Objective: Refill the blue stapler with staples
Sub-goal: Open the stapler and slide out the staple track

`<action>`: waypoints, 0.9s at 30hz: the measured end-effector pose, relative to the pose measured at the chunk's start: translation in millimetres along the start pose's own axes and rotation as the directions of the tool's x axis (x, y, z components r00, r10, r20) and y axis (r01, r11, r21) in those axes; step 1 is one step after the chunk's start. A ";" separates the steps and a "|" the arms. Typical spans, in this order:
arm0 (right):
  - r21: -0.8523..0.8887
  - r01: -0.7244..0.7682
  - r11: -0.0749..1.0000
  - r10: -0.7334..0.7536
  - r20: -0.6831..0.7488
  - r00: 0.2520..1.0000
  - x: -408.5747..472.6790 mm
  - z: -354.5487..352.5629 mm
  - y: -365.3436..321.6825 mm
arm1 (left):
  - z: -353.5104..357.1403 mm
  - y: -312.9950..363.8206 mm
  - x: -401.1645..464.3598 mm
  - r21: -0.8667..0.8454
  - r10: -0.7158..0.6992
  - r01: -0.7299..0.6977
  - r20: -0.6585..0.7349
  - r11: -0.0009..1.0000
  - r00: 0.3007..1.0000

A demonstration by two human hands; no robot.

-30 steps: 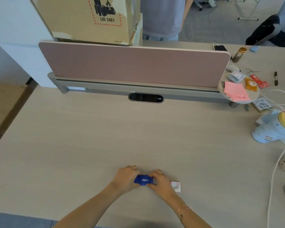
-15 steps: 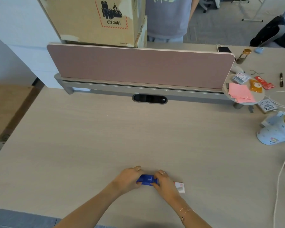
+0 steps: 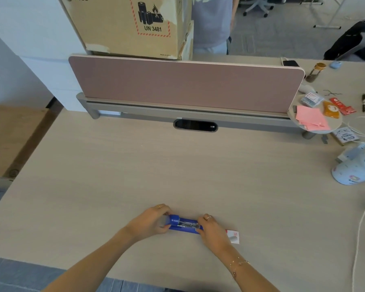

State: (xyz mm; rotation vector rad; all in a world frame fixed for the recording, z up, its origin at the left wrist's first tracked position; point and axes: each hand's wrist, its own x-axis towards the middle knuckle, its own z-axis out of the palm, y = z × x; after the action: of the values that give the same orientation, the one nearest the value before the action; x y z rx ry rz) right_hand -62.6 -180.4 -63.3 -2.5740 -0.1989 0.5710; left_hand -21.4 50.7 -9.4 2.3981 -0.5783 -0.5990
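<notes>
On the left, the person's left hand (image 3: 151,222) has its grip closed round the rounded hinge end of the small blue plastic stapler (image 3: 182,224), pinning that end so the body cannot slide. The stapler lies lengthwise on the pale wood-grain tabletop (image 3: 177,169), near its front edge, and it looks spread open: a silvery metal channel shows along the middle, which would be the magazine, though whether any staples sit in it is too small to tell. At the other end the right hand (image 3: 212,229) pinches the tip, fingers wrapped over it, apparently steadying or folding back the top so the channel stays exposed. Just beside that hand, partly hidden behind it, rests a small white-and-red cardboard staple box (image 3: 234,237); its contents cannot be seen. Judging by this, loading has not yet begun, and the box sits handily within reach.
</notes>
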 end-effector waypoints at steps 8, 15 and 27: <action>-0.017 -0.003 1.000 0.004 0.029 1.000 0.5 -3.2 -0.7 | -24.5 -19.9 -10.7 0.115 -0.033 0.032 0.013 0.993 0.999; -0.026 0.005 1.000 -0.003 0.050 0.999 1.7 -2.6 -0.7 | -24.8 -41.9 -20.2 0.162 -0.149 0.154 -0.041 0.975 0.988; -0.046 -0.064 0.997 0.067 0.055 0.996 5.4 1.8 -6.1 | -2.9 -67.1 -18.5 0.415 -0.210 0.236 -0.108 0.879 0.972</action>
State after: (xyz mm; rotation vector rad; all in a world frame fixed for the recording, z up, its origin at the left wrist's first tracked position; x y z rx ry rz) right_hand -58.7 -173.0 -63.7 -2.6166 -0.1483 0.6715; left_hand -17.4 110.6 -44.7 2.9161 -0.4421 -0.5357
